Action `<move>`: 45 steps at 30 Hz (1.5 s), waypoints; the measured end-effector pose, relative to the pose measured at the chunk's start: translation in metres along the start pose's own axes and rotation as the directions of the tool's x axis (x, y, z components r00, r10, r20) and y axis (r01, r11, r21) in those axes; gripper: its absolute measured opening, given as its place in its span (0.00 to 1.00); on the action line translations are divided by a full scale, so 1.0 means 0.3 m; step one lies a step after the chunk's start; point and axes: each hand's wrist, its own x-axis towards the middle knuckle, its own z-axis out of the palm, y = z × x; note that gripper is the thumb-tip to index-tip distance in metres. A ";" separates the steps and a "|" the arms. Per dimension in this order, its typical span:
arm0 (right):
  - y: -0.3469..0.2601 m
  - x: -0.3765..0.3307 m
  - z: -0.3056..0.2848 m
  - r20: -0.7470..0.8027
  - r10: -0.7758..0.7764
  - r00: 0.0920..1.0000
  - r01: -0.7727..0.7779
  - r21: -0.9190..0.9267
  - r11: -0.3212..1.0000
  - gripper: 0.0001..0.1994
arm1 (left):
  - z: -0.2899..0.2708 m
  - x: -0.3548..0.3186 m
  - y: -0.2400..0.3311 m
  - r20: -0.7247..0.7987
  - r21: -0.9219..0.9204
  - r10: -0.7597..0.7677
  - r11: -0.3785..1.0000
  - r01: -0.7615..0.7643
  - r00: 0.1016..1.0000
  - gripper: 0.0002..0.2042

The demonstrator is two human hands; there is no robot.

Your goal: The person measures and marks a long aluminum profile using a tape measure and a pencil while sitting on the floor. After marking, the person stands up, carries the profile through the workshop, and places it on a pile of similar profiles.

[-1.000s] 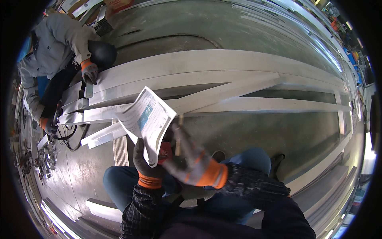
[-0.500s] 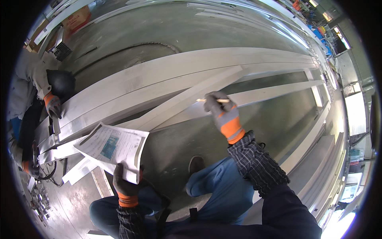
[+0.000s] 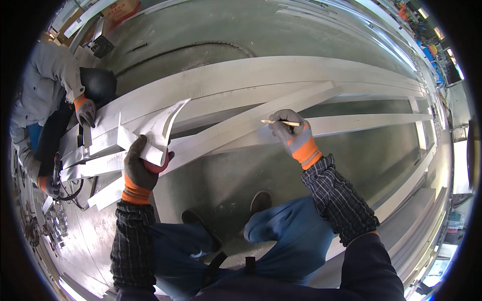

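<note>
The gloved left hand (image 3: 139,169) is at 9 o'clock, dipping slightly toward 8. Its fingers are clasped on curled white paper (image 3: 158,126) and a red thing (image 3: 157,166), which sits below the paper and is partly hidden. The paper rises from the fingers, its upper corner bending toward 1 o'clock. The gloved right hand (image 3: 292,134) is between 2 and 3 o'clock, well apart from the left. Its fingers are pinched round a pencil (image 3: 292,123) whose tip points to 9 o'clock, in line with a slanting beam (image 3: 251,119); whether it touches the beam I cannot tell.

The slanting beam runs up to 2 o'clock, across other long beams (image 3: 281,68). Between 9 and 10 o'clock a co-worker (image 3: 52,75) has one gloved hand (image 3: 86,111) at the beams' ends; the other (image 3: 46,185) is near a black cable (image 3: 71,196). A dark hose (image 3: 201,44) curves along the floor (image 3: 221,175) at 11 o'clock. Shoes show at 5 (image 3: 261,200) and 7 o'clock (image 3: 192,216), and more beams (image 3: 409,228) lie at 4.
</note>
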 end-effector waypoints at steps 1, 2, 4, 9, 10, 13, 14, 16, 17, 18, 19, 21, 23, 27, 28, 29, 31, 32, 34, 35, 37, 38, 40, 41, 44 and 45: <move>0.033 0.001 -0.010 -0.005 -0.011 1.000 0.011 -0.050 0.999 0.05 | 0.024 -0.006 0.025 -0.036 -0.295 -0.201 0.938 0.182 0.979 0.26; 0.052 0.004 -0.003 0.002 -0.023 1.000 0.023 -0.093 0.995 0.05 | 0.042 -0.019 0.052 -0.024 -0.565 -0.397 0.762 0.315 0.917 0.27; 0.076 0.000 0.026 -0.017 -0.028 0.999 0.027 -0.055 0.998 0.04 | 0.018 -0.012 -0.027 -0.034 -0.472 -0.395 0.816 0.333 0.918 0.26; 0.106 0.029 0.046 -0.030 -0.031 0.999 0.028 -0.113 0.993 0.02 | 0.043 -0.021 -0.032 -0.005 -0.583 -0.436 0.732 0.351 0.900 0.23; 0.102 0.034 0.045 -0.025 -0.032 0.999 0.028 -0.129 0.991 0.02 | 0.044 -0.021 -0.034 0.005 -0.552 -0.424 0.754 0.356 0.906 0.24; 0.106 0.030 0.042 -0.032 -0.066 0.997 0.055 -0.263 0.963 0.03 | 0.037 -0.027 -0.056 0.017 -0.564 -0.414 0.748 0.350 0.910 0.27; 0.099 0.033 0.045 -0.020 -0.064 0.998 0.057 -0.262 0.963 0.02 | 0.014 -0.028 -0.085 -0.031 -0.504 -0.372 0.807 0.307 0.928 0.28; 0.089 0.039 0.058 0.010 -0.058 0.998 0.058 -0.260 0.964 0.02 | -0.036 -0.034 -0.150 -0.106 -0.416 -0.313 0.876 0.244 0.944 0.31; 0.093 0.036 0.056 -0.002 -0.053 0.999 0.051 -0.257 0.965 0.02 | -0.033 -0.028 -0.157 -0.125 -0.395 -0.300 0.889 0.230 0.946 0.32; 0.101 0.032 0.053 -0.014 -0.048 0.999 0.043 -0.254 0.966 0.02 | -0.034 -0.023 -0.163 -0.131 -0.420 -0.322 0.875 0.242 0.938 0.34; 0.108 0.030 0.053 -0.024 -0.043 0.999 0.036 -0.250 0.968 0.02 | -0.034 -0.024 -0.167 -0.134 -0.297 -0.247 0.934 0.199 0.960 0.34; 0.111 0.029 0.065 -0.048 -0.067 0.997 0.054 -0.228 0.972 0.01 | -0.039 -0.039 -0.180 -0.085 0.114 0.010 0.993 0.000 0.996 0.34; 0.114 0.031 0.066 -0.040 -0.071 0.997 0.060 -0.229 0.972 0.01 | -0.038 -0.040 -0.178 -0.087 0.074 -0.017 0.997 0.024 0.996 0.33; 0.114 0.033 0.060 -0.030 -0.076 0.997 0.064 -0.290 0.955 0.02 | -0.028 -0.024 -0.155 -0.079 -0.575 -0.425 0.759 0.307 0.902 0.32; 0.113 0.034 0.061 -0.045 -0.087 0.995 0.069 -0.308 0.949 0.02 | -0.027 -0.025 -0.151 -0.074 -0.576 -0.423 0.757 0.308 0.903 0.32; 0.118 0.036 0.061 -0.046 -0.092 0.995 0.074 -0.303 0.950 0.02 | -0.027 -0.025 -0.148 -0.069 -0.577 -0.421 0.756 0.308 0.904 0.31; 0.133 0.041 0.061 -0.047 -0.101 0.994 0.083 -0.292 0.953 0.02 | -0.029 -0.026 -0.141 -0.069 -0.556 -0.411 0.772 0.307 0.909 0.30; 0.123 0.039 0.062 -0.038 -0.082 0.996 0.066 -0.307 0.949 0.02 | -0.030 -0.028 -0.139 -0.072 -0.546 -0.408 0.780 0.306 0.910 0.30; 0.092 0.033 0.062 -0.020 -0.042 0.999 0.033 -0.337 0.941 0.01 | -0.032 -0.036 -0.137 -0.063 -0.565 -0.431 0.759 0.324 0.900 0.30; 0.092 0.035 0.055 -0.035 -0.056 0.998 0.041 -0.337 0.941 0.01 | -0.018 -0.024 -0.124 -0.034 -0.594 -0.449 0.727 0.344 0.893 0.29; 0.118 0.042 0.048 -0.062 -0.077 0.995 0.052 -0.337 0.940 0.01 | 0.028 0.000 -0.047 0.078 -0.709 -0.521 0.570 0.414 0.850 0.30; 0.126 0.044 0.053 -0.076 -0.108 0.991 0.077 -0.332 0.940 0.02 | 0.017 -0.009 -0.062 0.026 -0.645 -0.479 0.662 0.381 0.877 0.30; 0.136 0.045 0.051 -0.108 -0.170 0.979 0.127 -0.325 0.937 0.02 | -0.006 -0.032 -0.106 -0.057 -0.347 -0.280 0.905 0.244 0.958 0.30; 0.128 0.039 0.043 -0.105 -0.124 0.987 0.088 -0.294 0.952 0.01 | -0.010 -0.041 -0.119 -0.088 -0.103 -0.121 0.988 0.112 0.989 0.30; 0.103 0.024 0.032 -0.089 -0.044 0.995 0.021 -0.244 0.969 0.01 | -0.028 -0.055 -0.153 0.021 0.385 0.182 0.906 -0.176 0.983 0.29; 0.104 0.025 0.037 -0.084 -0.059 0.995 0.035 -0.258 0.965 0.01 | -0.028 -0.043 -0.168 -0.070 0.101 -0.010 0.995 0.017 0.997 0.29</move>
